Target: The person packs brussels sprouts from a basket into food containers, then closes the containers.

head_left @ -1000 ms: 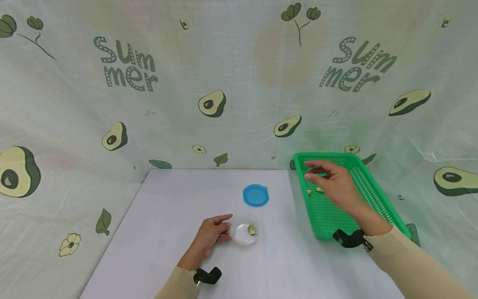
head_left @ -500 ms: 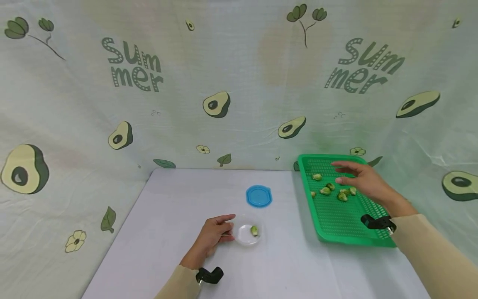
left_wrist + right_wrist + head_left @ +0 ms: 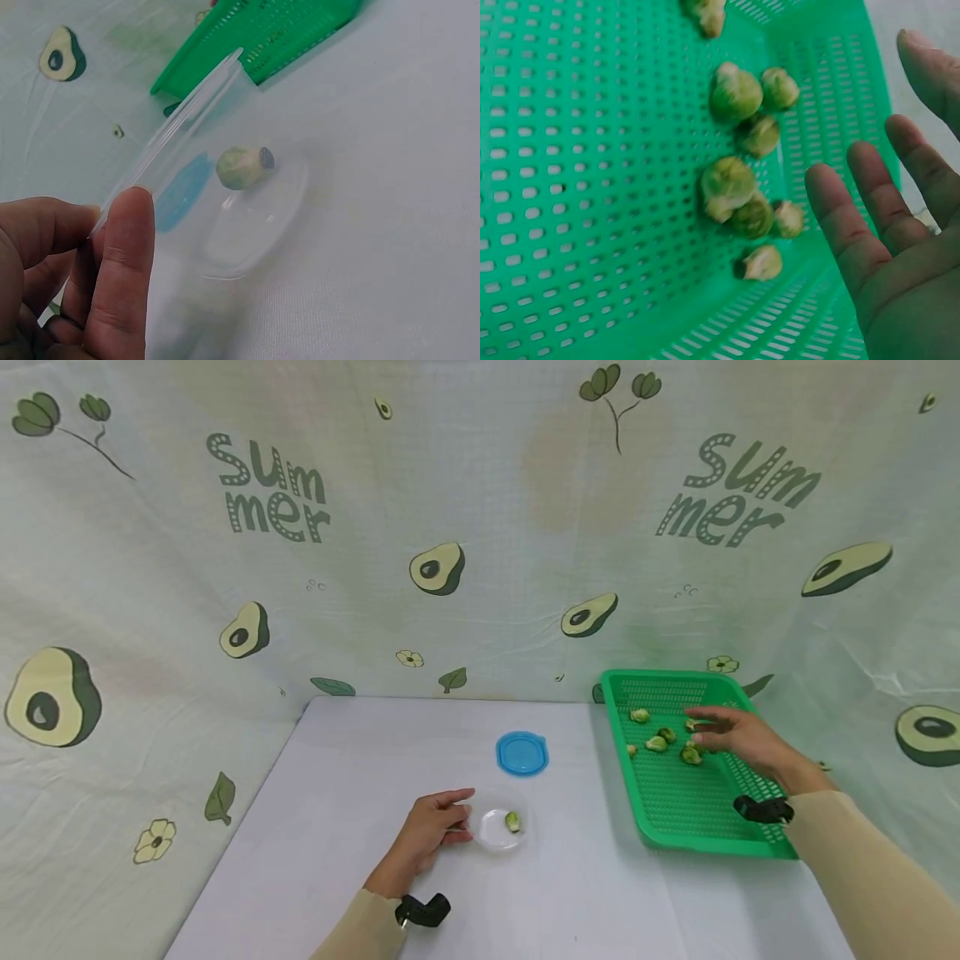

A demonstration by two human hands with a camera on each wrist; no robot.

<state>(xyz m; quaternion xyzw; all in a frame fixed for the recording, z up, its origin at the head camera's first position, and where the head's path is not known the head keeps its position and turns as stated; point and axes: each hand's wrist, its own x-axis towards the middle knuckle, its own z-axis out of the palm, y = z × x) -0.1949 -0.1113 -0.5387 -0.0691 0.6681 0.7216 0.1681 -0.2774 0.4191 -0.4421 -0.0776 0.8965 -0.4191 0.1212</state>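
My left hand [image 3: 429, 832] holds a small clear plastic container [image 3: 491, 833] at its rim, thumb and fingers pinching the edge. One green Brussels sprout [image 3: 513, 822] lies inside it; the left wrist view shows this sprout [image 3: 238, 168] through the clear wall. Over the green basket [image 3: 697, 814] hovers my right hand [image 3: 746, 743], its fingers spread with nothing between them. Several Brussels sprouts lie on the basket floor, such as the sprout [image 3: 729, 180] in the right wrist view; in the head view the fingertips overlap some of them.
A blue lid [image 3: 522, 753] lies flat on the white table [image 3: 375, 760] behind the container. The basket's raised walls stand at the right of the table. A curtain printed with avocados [image 3: 495, 527] hangs behind and at both sides.
My right hand has shifted right across the basket, then dropped lower toward the sprouts, uncovering several of them. The left hand stays on the container. The head view has shifted slightly.
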